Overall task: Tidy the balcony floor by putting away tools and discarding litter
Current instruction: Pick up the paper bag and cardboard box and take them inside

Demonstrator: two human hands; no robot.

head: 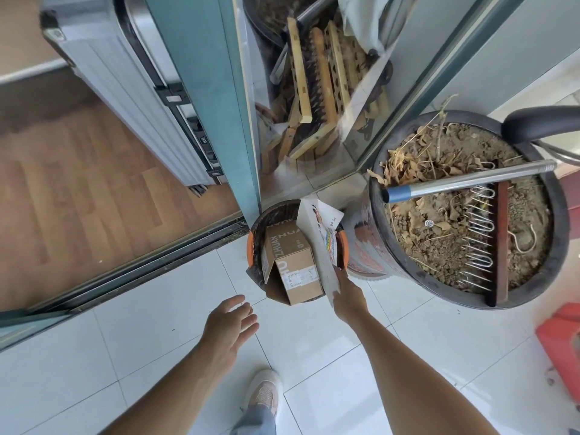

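Note:
A small orange-rimmed waste bin (250,246) with a dark liner stands on the white tile floor by the sliding door track. A brown cardboard box (293,262) sticks out of it. My right hand (348,298) grips the lower edge of a white printed paper sheet (320,243) that stands tilted in the bin beside the box. My left hand (230,328) hovers open over the tiles just left of the bin, holding nothing. A metal rake (480,233) with a steel handle lies across the soil of a big dark planter (555,246) to the right.
A glass door frame (219,105) rises behind the bin, with stacked wooden slats (317,89) behind the glass. A red plastic object (561,337) sits at the right edge. My shoe (265,392) is on the tiles below. Wood flooring and a grey suitcase (125,89) lie to the left.

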